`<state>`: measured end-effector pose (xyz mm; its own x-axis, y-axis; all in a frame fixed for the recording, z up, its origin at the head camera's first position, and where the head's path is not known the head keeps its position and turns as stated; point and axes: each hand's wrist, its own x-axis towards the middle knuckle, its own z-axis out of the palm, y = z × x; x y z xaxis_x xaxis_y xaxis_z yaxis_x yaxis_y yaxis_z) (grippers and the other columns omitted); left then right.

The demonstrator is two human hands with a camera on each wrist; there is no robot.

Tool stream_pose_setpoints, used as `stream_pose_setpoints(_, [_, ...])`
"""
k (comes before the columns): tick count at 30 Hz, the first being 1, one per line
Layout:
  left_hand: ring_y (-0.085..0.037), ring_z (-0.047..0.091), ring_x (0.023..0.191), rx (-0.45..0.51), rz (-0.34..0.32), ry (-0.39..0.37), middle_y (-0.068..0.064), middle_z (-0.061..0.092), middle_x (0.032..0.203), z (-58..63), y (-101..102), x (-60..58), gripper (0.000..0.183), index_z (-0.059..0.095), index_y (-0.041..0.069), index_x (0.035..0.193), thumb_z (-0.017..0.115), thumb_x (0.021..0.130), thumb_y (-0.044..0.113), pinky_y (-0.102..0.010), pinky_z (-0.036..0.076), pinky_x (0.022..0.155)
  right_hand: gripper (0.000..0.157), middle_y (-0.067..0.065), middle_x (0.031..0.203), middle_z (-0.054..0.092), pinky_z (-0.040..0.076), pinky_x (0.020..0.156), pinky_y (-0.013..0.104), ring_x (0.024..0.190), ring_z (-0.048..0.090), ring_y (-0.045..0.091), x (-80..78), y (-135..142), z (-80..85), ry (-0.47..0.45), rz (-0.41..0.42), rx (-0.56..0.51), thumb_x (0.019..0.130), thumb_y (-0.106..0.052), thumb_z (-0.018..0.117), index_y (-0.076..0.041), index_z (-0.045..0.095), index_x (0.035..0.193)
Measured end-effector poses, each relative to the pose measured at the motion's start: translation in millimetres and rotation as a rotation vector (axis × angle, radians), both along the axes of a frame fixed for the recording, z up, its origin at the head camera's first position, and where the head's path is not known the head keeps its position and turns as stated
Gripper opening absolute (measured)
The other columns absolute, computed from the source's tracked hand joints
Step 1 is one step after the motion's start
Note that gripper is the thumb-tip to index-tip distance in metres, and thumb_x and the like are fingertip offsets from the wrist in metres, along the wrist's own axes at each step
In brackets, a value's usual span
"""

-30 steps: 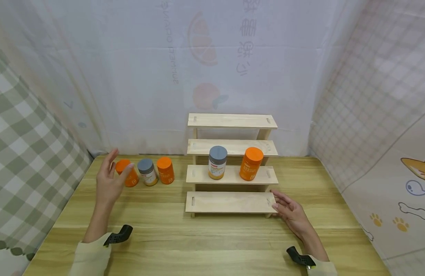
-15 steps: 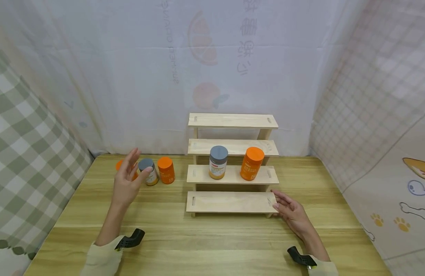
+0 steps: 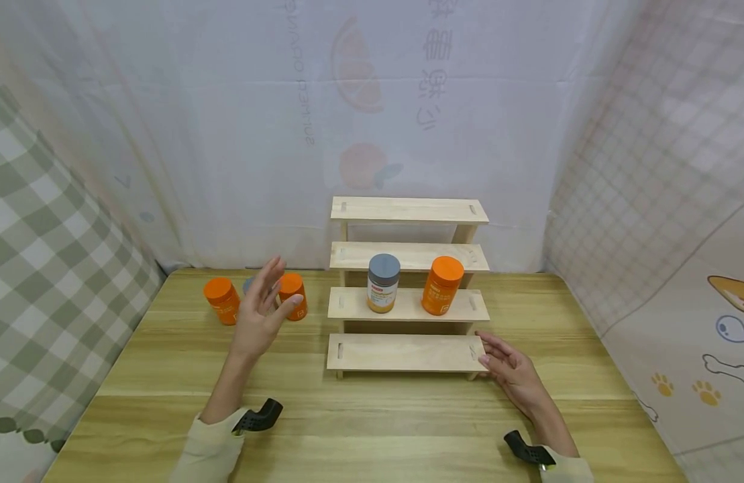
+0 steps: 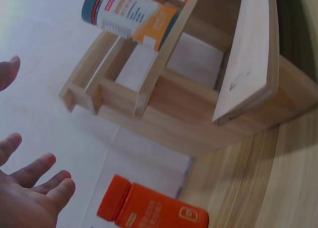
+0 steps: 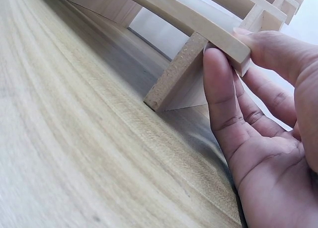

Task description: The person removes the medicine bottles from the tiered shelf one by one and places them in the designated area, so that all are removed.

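Note:
My left hand [image 3: 259,322] is held up with fingers spread, holding nothing, and overlaps a grey-lidded jar [image 3: 248,284] and an orange jar [image 3: 292,284] in the head view. In the left wrist view, an orange jar [image 4: 156,205] stands apart from the fingers. Another orange jar [image 3: 223,302] is left of that hand. My right hand [image 3: 516,379] pinches the right end of the lowest board of a four-tier wooden display rack [image 3: 402,352], thumb on top and fingers beneath. On the second tier up stand a grey-lidded jar [image 3: 382,288] and an orange jar [image 3: 442,288].
The wood-grain table [image 3: 372,429] carries the rack and the loose jars. A white printed curtain [image 3: 257,168] hangs close behind the rack. Checked cloths close in both sides, green-and-white cloth [image 3: 58,268] on the left. Each wrist wears a black camera mount [image 3: 258,416].
My left hand has moved right along the row of jars, uncovering the leftmost orange jar and now covering most of the grey-lidded one. My right hand stays at the rack's lowest board.

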<state>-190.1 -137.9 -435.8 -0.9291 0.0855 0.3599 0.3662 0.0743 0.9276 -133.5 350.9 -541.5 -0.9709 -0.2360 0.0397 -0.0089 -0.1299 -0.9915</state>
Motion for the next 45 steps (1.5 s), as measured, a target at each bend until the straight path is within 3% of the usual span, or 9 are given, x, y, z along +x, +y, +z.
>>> stream_pose_setpoints(10, [-0.031, 0.036, 0.152, 0.032, -0.068, 0.027, -0.014, 0.04, 0.16, 0.8, 28.5, 2.3, 0.08, 0.03, 0.009, 0.161, 0.07, 0.093, -0.003, -0.041, 0.03, 0.124, 0.055, -0.004, 0.122, 0.066, 0.063, 0.081, 0.027, 0.105, 0.068, 0.006, -0.3, -1.2, 0.0, 0.005, 0.0, 0.0, 0.104, 0.002, 0.052, 0.008, 0.032, 0.155])
stream_pose_setpoints(21, [-0.034, 0.039, 0.149, 0.045, -0.152, 0.043, -0.019, 0.043, 0.157, 2.1, 53.0, 7.4, 0.081, 0.033, 0.016, 0.161, 0.073, 0.092, 0.001, -0.051, 0.029, 0.124, 0.053, -0.004, 0.122, 0.066, 0.062, 0.08, 0.025, 0.105, 0.068, 0.005, -0.4, -2.9, -2.3, 0.014, 0.003, -0.007, 0.104, 0.002, 0.052, 0.006, 0.035, 0.155])
stream_pose_setpoints(29, [-0.036, 0.044, 0.146, 0.019, -0.219, 0.01, -0.02, 0.045, 0.155, -2.7, 69.6, 7.5, 0.081, 0.033, 0.015, 0.161, 0.075, 0.092, 0.006, -0.045, 0.035, 0.123, 0.054, -0.004, 0.122, 0.066, 0.062, 0.081, 0.025, 0.105, 0.068, 0.006, 2.3, 1.9, -3.3, 0.006, -0.006, 0.004, 0.104, 0.002, 0.053, 0.007, 0.034, 0.155])
stream_pose_setpoints(38, [-0.033, 0.045, 0.147, -0.011, -0.271, -0.044, -0.017, 0.047, 0.155, -2.6, 86.0, -1.8, 0.078, 0.035, 0.025, 0.16, 0.075, 0.094, 0.014, -0.045, 0.037, 0.122, 0.054, -0.005, 0.123, 0.066, 0.062, 0.082, 0.026, 0.105, 0.069, 0.006, 2.6, 4.7, -2.4, 0.005, -0.002, 0.015, 0.105, 0.001, 0.052, 0.006, 0.033, 0.156])
stream_pose_setpoints(45, [-0.031, 0.049, 0.144, -0.004, -0.262, -0.078, -0.015, 0.053, 0.15, -0.7, 95.8, -11.8, 0.073, 0.039, 0.023, 0.158, 0.075, 0.094, 0.015, -0.043, 0.04, 0.121, 0.055, -0.005, 0.123, 0.066, 0.062, 0.082, 0.026, 0.105, 0.069, 0.006, 0.0, 2.7, -2.5, 0.005, -0.006, 0.025, 0.105, 0.0, 0.053, 0.007, 0.032, 0.156])
